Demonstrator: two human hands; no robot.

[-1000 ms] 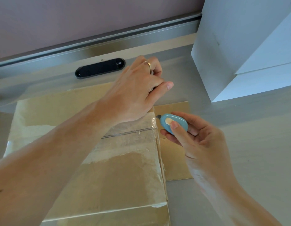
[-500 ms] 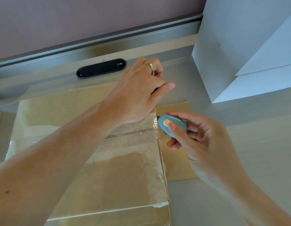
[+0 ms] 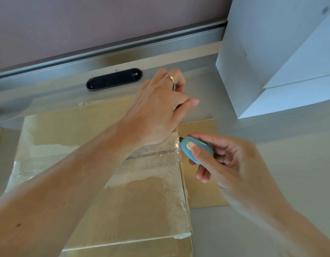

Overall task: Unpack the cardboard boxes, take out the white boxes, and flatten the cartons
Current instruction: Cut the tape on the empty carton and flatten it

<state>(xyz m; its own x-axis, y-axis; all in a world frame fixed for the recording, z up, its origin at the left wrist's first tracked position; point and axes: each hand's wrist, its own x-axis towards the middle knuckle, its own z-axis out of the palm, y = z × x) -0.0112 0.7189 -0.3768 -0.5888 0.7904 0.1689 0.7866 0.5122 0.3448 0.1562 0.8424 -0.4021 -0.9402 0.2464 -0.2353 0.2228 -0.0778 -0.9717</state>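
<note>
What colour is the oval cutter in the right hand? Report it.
Light blue with a beige slider: the small oval plastic cutter in the right hand, head view.

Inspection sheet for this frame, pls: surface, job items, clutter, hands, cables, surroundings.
Surface: pale grey worktop.
Job's things: cardboard carton closed, clear tape over its seam; cardboard flap flat at its right edge; white boxes stacked far right.
Clutter: nothing seen.
Hands: left hand on the carton's far right corner, fingers curled over it; right hand holds blue cutter, tip at the carton's right edge.
Cables: nothing seen.
Surroundings: black oval slot at the worktop's back; metal rail under a mauve wall.
</note>
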